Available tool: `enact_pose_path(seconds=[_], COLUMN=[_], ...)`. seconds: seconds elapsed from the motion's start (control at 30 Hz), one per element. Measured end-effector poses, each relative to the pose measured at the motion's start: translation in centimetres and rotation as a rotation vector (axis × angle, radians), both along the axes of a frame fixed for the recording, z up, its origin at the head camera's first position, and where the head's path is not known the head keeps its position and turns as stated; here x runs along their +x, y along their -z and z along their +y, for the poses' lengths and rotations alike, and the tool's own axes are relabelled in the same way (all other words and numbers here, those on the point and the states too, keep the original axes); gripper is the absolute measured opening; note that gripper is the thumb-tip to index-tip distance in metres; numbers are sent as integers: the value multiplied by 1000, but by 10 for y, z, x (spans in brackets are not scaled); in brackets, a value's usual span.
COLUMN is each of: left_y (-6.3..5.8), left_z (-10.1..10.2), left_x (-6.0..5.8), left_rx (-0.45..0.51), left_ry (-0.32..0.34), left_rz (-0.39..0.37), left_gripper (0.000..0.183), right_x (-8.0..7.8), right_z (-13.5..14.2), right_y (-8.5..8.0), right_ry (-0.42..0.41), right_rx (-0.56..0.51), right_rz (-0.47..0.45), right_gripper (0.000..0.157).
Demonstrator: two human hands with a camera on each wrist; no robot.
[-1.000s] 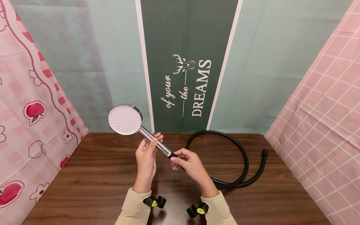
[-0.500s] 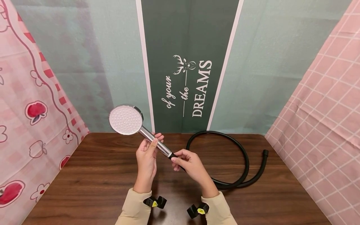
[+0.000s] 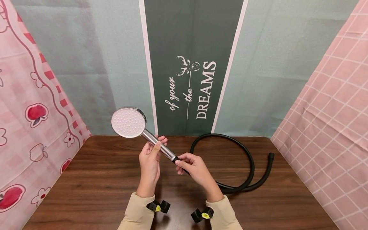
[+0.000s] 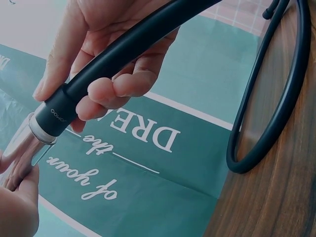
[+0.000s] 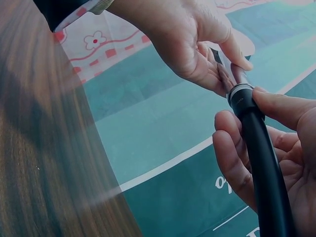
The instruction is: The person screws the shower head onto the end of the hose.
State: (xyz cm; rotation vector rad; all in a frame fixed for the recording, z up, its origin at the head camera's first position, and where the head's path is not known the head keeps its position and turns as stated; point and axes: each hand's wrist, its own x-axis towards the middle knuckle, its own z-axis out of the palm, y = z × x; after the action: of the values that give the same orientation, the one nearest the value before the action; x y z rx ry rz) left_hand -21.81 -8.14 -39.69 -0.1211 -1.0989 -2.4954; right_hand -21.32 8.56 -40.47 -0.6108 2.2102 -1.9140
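Observation:
A chrome handheld shower head (image 3: 128, 123) with a round white nozzle face is held up over the table, slanting down to the right. My left hand (image 3: 149, 159) grips its silver handle (image 3: 167, 151), thumb across the front. At the handle's lower end my right hand (image 3: 194, 167) pinches the black collar (image 4: 54, 114) of a shower hose (image 3: 251, 159) between thumb and fingers. Collar and handle meet end to end, with a thin pale ring (image 4: 40, 129) showing between them. In the right wrist view the hose (image 5: 269, 177) runs back from the collar past the right palm.
The hose loops over the brown wooden table (image 3: 95, 179) to the right, its free end fitting (image 3: 271, 156) lying near the right edge. A green printed cloth (image 3: 184, 38) hangs behind. Pink patterned cloths (image 3: 325, 121) stand at both sides.

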Motion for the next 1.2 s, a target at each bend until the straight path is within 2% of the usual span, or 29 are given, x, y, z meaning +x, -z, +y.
enact_pose_path(seconds=[0.47,0.77,1.2], left_y=[3,1,0], left_z=[0,0,0], left_x=[1,1,0], left_rx=[-10,-14,0], left_ry=[-5,3,14], left_rz=[25,1,11], left_gripper=[21,20,19], right_x=[-1,-1,0], right_z=[0,0,0], right_y=[1,1,-1], right_ry=[-15,-27,-50], right_rx=[8,2,-13], right_rz=[-3,-5,5], right_gripper=[27,28,28])
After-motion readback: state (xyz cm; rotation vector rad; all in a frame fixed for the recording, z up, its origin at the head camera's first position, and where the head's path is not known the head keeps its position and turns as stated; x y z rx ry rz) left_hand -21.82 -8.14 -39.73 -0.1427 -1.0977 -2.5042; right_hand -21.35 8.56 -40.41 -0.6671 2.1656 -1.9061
